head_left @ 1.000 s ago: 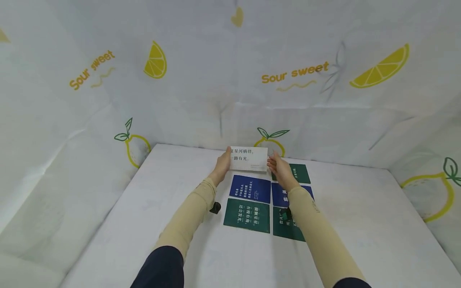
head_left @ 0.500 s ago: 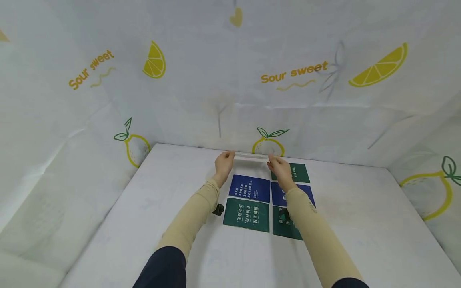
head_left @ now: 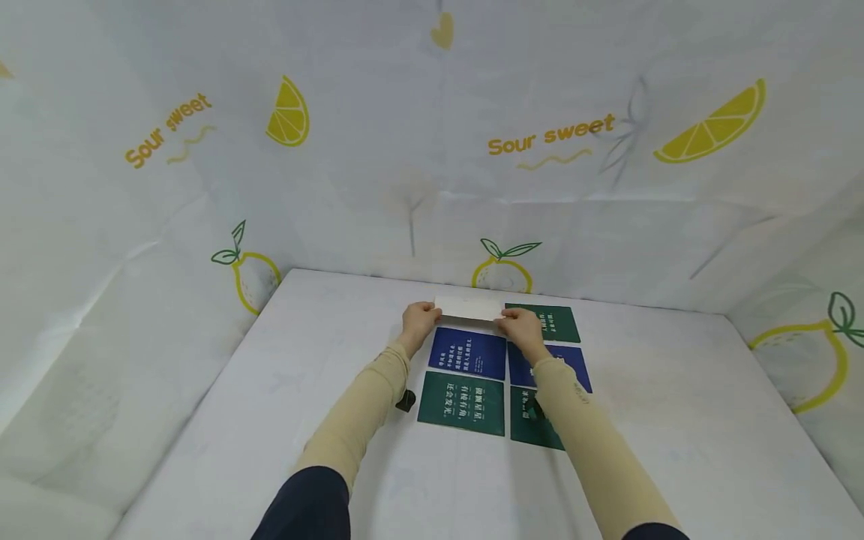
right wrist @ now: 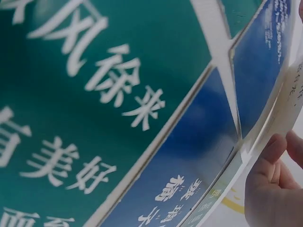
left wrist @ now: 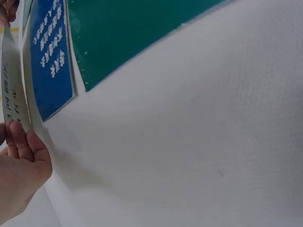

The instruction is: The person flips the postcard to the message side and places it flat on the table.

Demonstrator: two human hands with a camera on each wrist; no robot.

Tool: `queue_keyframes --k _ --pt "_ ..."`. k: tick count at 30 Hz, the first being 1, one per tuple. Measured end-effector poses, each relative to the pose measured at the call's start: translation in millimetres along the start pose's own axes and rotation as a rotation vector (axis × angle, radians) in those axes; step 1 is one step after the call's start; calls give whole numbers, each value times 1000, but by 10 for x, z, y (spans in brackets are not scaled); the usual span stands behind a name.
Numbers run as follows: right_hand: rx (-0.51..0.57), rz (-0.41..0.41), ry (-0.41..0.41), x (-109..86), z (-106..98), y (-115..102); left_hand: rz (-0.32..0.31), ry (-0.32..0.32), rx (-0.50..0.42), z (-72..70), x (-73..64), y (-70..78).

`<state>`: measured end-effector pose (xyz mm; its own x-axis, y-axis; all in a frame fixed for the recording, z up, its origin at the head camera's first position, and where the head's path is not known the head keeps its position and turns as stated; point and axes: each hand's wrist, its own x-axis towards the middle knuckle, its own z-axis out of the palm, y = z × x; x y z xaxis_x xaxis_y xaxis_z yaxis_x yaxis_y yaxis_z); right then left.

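A white card [head_left: 469, 308] is held by its two ends just behind the left blue card [head_left: 467, 354]. My left hand [head_left: 420, 326] pinches its left end, and my right hand [head_left: 523, 330] pinches the right end. Seen from the head, the card looks plain; dark printed characters show on the white card [left wrist: 12, 85] in the left wrist view. Whether it touches the table cannot be told. Beside its right end lies a green card [head_left: 560, 324]. Another blue card [head_left: 574, 364] lies partly under my right forearm.
Nearer me lie a left green card [head_left: 462, 403] and a right green card [head_left: 529, 430], the latter partly hidden by the right sleeve. The white table [head_left: 270, 420] ends at a white backdrop [head_left: 364, 210] printed with lemons.
Both hands have lowered the white card toward the table and tilted it, so its printed face no longer shows from the head. The cards on the table have stayed put.
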<state>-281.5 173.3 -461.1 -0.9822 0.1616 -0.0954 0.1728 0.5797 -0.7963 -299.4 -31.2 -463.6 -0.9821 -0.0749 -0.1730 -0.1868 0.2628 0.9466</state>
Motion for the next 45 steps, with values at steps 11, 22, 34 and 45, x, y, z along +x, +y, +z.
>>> queue_keyframes --k 11,22,34,45 --pt "-277 -128 -35 3 74 1 58 34 251 101 316 -300" --pt "-480 -195 -109 -25 115 -71 220 154 471 733 2481 -2316" --pt "-513 -172 -130 25 72 -70 133 101 432 262 691 -620" --pt "-343 -170 -107 40 -161 -26 74 129 296 92 340 -116"
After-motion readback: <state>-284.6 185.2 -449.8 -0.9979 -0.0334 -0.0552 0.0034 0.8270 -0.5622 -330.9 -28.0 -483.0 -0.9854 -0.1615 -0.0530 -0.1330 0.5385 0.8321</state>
